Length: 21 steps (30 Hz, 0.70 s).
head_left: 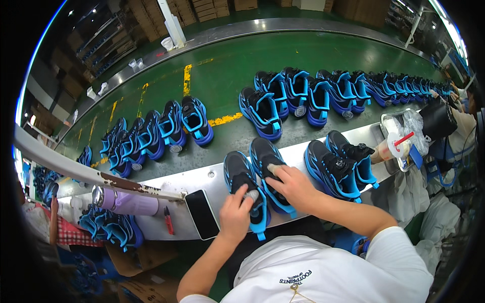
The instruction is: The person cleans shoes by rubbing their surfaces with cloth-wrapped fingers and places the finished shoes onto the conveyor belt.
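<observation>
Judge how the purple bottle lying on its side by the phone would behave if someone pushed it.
The purple bottle looks round-bodied and lies on its side, so it would probably roll. Its smooth, shiny surface may be slippery. The rusty rail beside it might stop it.

dark phone screen (201, 214) on ledge, cardboard boxes (202, 9) behind

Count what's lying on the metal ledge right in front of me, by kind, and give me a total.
Black-and-blue shoes: 4
Smartphone: 1
Purple bottle: 1
Red marker: 1
Plastic cup with red straw: 1
Total: 8
</observation>
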Motion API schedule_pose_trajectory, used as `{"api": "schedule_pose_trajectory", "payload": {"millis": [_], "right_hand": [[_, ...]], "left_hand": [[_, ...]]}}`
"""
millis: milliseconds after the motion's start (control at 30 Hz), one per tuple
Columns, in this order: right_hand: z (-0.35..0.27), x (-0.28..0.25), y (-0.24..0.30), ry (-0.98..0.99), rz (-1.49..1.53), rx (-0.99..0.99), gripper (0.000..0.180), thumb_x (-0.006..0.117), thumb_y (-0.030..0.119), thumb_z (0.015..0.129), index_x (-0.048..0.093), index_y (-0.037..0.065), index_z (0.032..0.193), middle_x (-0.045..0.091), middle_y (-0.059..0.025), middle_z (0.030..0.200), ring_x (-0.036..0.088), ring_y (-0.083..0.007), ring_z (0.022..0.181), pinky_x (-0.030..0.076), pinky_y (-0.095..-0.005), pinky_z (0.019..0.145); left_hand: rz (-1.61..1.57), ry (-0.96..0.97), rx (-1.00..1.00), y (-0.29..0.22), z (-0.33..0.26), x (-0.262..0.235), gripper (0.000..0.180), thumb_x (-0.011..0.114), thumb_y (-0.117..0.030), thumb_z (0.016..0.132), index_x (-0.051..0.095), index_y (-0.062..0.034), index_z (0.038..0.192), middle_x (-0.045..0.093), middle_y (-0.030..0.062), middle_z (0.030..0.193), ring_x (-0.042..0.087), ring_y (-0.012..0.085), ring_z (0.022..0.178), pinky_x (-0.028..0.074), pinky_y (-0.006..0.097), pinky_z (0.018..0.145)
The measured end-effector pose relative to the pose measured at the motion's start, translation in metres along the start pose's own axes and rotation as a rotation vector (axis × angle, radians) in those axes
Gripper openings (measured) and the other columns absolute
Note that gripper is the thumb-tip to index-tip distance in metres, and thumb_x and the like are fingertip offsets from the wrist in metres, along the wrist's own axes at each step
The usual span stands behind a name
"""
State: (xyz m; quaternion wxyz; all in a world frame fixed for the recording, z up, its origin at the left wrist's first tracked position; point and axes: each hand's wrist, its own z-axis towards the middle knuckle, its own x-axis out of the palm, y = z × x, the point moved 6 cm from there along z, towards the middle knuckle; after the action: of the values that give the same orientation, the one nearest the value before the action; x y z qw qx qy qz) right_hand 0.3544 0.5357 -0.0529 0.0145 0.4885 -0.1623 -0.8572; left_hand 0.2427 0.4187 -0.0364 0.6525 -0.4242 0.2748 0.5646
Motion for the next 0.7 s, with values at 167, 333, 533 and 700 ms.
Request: {"api": "schedule_pose_trajectory", "payload": {"millis": [167,333,533,700], "right_hand": [[-0.011,-0.004,0.012,0.003,-0.188,-0.072,0.032,0.059,0.012,0.076,0.064,-0.001,0.105,0.057,-0.0127,0.096,0.057,-0.0263,0.093,0.050,-0.0315,0.070],[-0.020,-0.023,0.011,0.024,-0.068,0.009,0.049,0.057,0.008,0.080,0.053,0.000,0.128,0.054,-0.0218,0.124,0.055,-0.0322,0.114,0.051,-0.0358,0.082],[-0.028,-0.017,0.015,0.092,-0.080,0.050,0.056,0.054,0.006,0.079,0.044,-0.007,0.133,0.044,-0.0265,0.136,0.051,-0.0376,0.119,0.049,-0.0395,0.091],[-0.023,-0.045,-0.015,0.251,0.318,0.084,0.050,0.064,0.031,0.089,0.054,0.008,0.132,0.049,-0.0260,0.132,0.055,-0.0393,0.114,0.047,-0.0400,0.097]], "left_hand": [[-0.041,0.022,0.081,-0.008,-0.002,0.007,0.018,0.065,-0.001,0.071,0.066,-0.0032,0.088,0.063,0.0141,0.120,0.059,0.0255,0.079,0.051,0.034,0.071],[0.023,0.030,0.039,-0.012,0.000,0.004,0.020,0.062,-0.001,0.073,0.063,-0.0003,0.093,0.061,0.0162,0.122,0.060,0.0274,0.080,0.052,0.035,0.071],[0.041,0.030,0.105,-0.026,0.000,0.008,0.030,0.059,-0.001,0.075,0.064,-0.0002,0.104,0.062,0.0141,0.113,0.059,0.0278,0.079,0.052,0.035,0.068],[-0.069,0.173,-0.037,-0.037,0.013,-0.003,0.029,0.062,-0.006,0.075,0.062,0.0007,0.103,0.061,0.0167,0.115,0.057,0.0350,0.095,0.046,0.042,0.085]]}}
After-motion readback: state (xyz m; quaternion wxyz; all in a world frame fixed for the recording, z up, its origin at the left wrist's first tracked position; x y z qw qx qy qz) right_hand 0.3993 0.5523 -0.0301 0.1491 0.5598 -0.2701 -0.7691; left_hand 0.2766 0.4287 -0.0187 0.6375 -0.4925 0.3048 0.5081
